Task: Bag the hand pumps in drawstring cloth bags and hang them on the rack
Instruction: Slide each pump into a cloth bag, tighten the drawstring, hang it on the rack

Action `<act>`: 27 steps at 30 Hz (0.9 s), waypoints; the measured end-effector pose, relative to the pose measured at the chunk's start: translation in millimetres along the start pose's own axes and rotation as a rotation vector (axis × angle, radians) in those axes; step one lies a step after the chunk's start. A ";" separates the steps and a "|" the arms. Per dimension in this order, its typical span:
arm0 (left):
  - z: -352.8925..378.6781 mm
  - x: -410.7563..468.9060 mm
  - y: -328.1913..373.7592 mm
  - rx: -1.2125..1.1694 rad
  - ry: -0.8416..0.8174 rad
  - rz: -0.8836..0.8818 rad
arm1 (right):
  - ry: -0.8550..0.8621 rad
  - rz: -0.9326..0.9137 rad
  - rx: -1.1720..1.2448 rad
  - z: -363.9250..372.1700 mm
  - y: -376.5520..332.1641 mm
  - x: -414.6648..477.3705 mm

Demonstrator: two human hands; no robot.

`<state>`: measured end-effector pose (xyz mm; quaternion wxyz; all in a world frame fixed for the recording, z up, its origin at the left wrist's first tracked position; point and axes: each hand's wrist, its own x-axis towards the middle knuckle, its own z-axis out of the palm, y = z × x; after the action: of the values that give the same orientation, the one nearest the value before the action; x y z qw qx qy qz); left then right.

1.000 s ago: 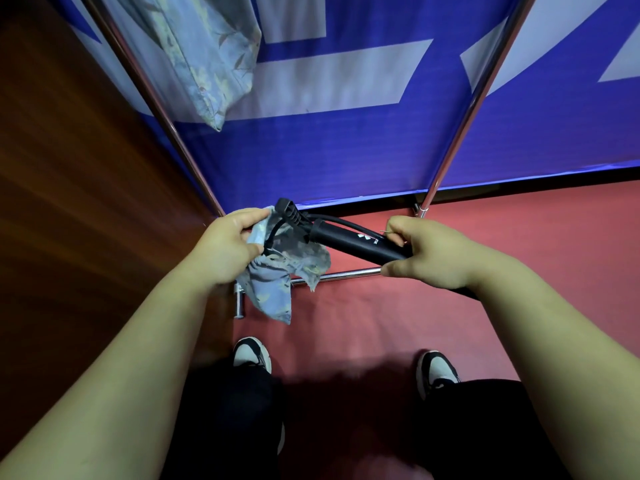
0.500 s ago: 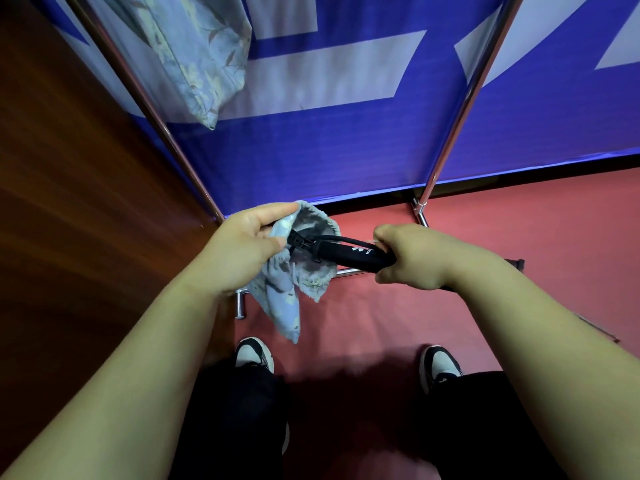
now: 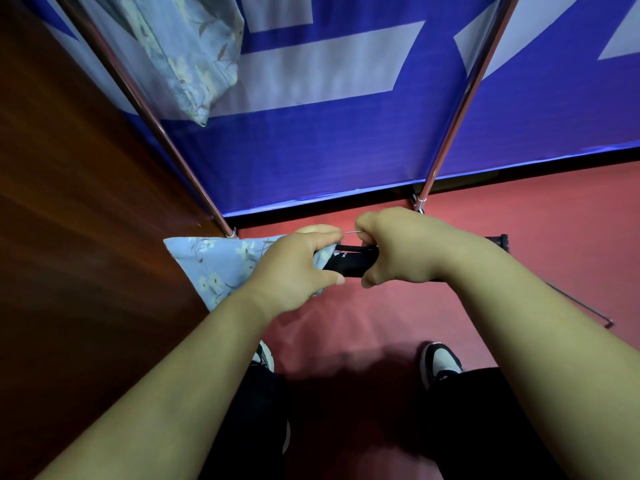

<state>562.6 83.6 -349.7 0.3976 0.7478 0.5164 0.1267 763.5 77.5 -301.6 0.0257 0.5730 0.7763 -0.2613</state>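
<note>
hand pump partly inside cloth bag; left hand grips bag mouth, right hand grips pump; cinching, hanging outstanding; hung bag above left hand.

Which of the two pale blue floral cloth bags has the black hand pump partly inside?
The floral bag in the left hand, black pump at its mouth; the hanging bag is apart.

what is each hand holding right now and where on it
The left hand grips the floral cloth bag at its mouth; the right hand grips the black hand pump around its barrel.
</note>
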 end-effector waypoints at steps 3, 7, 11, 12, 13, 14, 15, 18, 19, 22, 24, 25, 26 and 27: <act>0.8 0.2 1.5 0.074 -0.031 0.004 | -0.014 -0.016 -0.029 -3.0 -3.0 -2.7; 3.9 -0.6 0.8 0.109 -0.068 0.023 | -0.024 -0.021 -0.054 -1.1 -4.0 -3.9; -1.7 0.0 -3.9 0.172 -0.099 -0.036 | 0.050 0.000 -0.089 1.3 -6.6 -3.0; -4.7 -0.3 -7.0 0.146 -0.113 -0.066 | 0.091 0.024 -0.128 0.3 -4.8 -3.8; -8.0 -0.7 -11.5 0.122 -0.115 -0.087 | 0.140 0.052 -0.205 -1.9 -1.5 -5.1; -11.1 -0.3 -17.5 0.116 -0.090 -0.099 | 0.189 0.089 -0.299 -5.3 2.6 -7.0; -14.5 1.0 -23.9 0.138 -0.054 -0.100 | 0.238 0.131 -0.367 -9.6 6.1 -9.5; -22.2 4.7 -34.8 0.133 0.002 -0.131 | 0.307 0.206 -0.327 -16.5 15.4 -12.4; -22.7 6.2 -36.7 0.128 0.008 -0.130 | 0.312 0.194 -0.247 -15.7 18.4 -11.4; -21.4 7.4 -39.0 0.131 0.003 -0.119 | 0.363 0.142 0.079 -9.8 32.3 -5.7; -19.8 6.8 -40.2 0.119 0.000 -0.125 | 0.377 0.125 0.225 -8.9 40.6 -2.1; -18.5 6.9 -39.8 0.104 0.007 -0.129 | 0.379 0.101 0.276 -8.4 41.9 -1.2; -16.5 7.3 -38.2 0.082 0.022 -0.129 | 0.379 0.071 0.310 -7.5 40.7 -1.0; -13.8 8.2 -35.6 0.057 0.041 -0.124 | 0.380 0.040 0.329 -6.3 37.5 -1.1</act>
<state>534.0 102.5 -368.3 0.3726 0.7227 0.5731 0.1024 799.3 87.0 -309.9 -0.2089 0.6236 0.7027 -0.2712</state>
